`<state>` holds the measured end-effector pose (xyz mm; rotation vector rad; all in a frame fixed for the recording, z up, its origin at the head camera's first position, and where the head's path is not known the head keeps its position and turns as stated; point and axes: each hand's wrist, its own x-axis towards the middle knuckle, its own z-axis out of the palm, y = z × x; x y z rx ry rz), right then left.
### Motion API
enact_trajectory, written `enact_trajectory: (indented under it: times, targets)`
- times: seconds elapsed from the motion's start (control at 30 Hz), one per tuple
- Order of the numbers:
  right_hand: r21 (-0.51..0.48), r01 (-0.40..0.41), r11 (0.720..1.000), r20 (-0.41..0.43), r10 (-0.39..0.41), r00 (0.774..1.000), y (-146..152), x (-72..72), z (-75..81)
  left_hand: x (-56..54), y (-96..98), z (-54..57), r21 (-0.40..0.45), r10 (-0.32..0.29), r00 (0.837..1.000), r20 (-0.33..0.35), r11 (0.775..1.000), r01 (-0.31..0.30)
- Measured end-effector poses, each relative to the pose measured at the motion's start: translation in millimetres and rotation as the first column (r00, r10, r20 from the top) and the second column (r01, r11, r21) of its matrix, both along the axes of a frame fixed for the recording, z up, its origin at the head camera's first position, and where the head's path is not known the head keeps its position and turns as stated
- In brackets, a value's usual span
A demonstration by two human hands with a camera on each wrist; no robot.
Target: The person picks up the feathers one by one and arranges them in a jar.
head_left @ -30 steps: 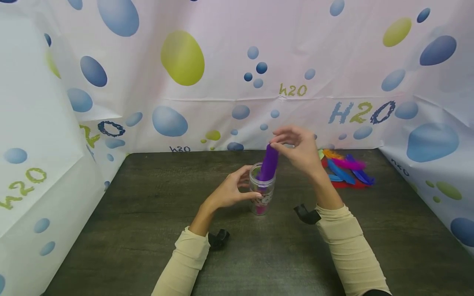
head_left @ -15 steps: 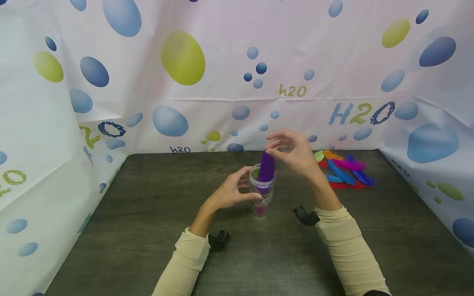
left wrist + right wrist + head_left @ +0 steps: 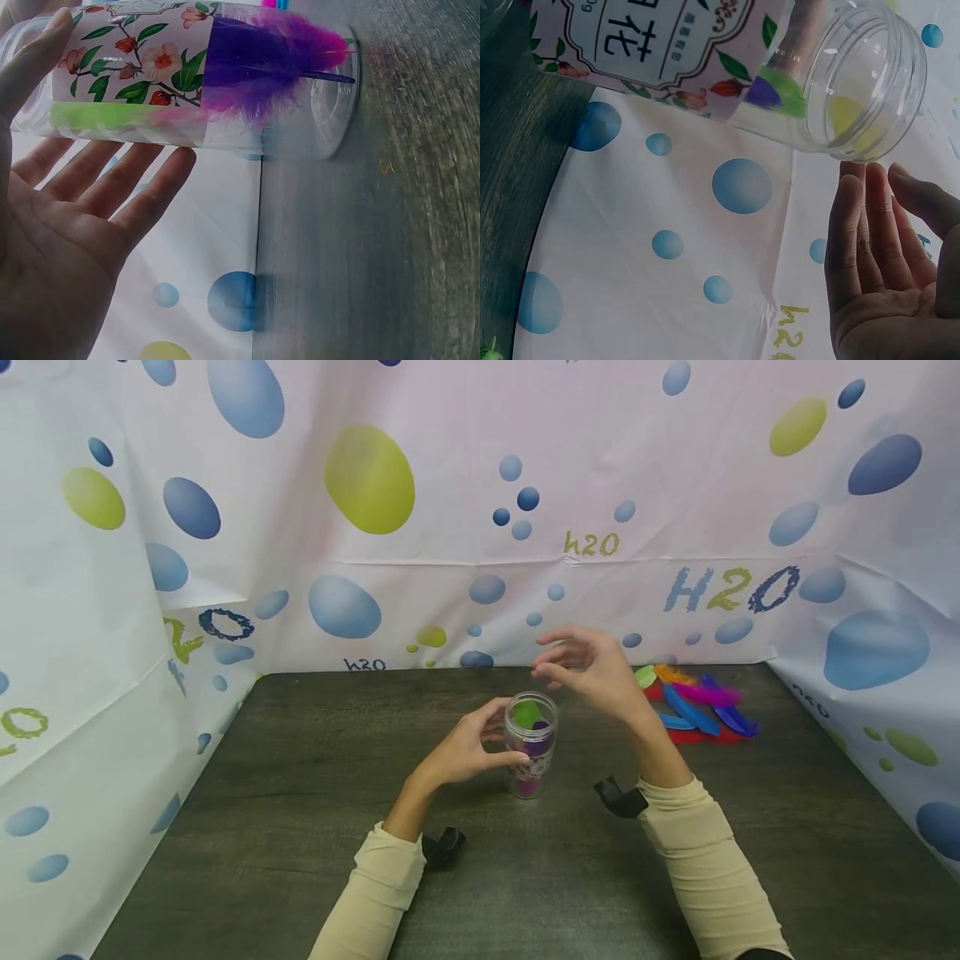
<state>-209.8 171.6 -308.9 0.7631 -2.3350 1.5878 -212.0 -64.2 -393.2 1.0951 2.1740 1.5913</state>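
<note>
A clear jar [image 3: 529, 766] with a flowered label [image 3: 161, 52] stands upright on the table. My left hand [image 3: 467, 747] holds it from the left, thumb on the near side and fingers behind. Inside are a green feather [image 3: 527, 715] and purple and magenta feathers; the fluffy purple feather [image 3: 244, 71] shows through the wall in the left wrist view. The label hides the middle of the contents. Just above and to the right of the jar's open mouth is my right hand [image 3: 596, 675], fingers loosely bent, nothing between them.
A pile of colourful feathers [image 3: 693, 710], blue, red, magenta, orange and green, lies on the dark table [image 3: 337, 777] at the back right. A white sheet [image 3: 450, 443] with printed blue and green spots hangs behind and along the sides.
My right hand has lowered the purple feather into the jar and let it go, moving slightly down and left. My left hand has kept its hold on the jar.
</note>
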Motion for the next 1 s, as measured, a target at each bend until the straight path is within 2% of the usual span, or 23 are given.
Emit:
enact_trajectory:
  times: [0.43,1.0]
  targets:
    - [0.003,0.012,1.000,-0.006,-0.012,1.000,3.1,1.1,1.5,-0.1,-0.2,-0.2,-0.008,-0.004,1.000,-0.005,1.000,0.004]
    - [0.004,0.091,0.996,0.003,-0.091,0.996,22.1,4.2,-4.9,-0.3,0.1,1.6,0.000,-0.001,1.000,-0.001,1.000,0.001]
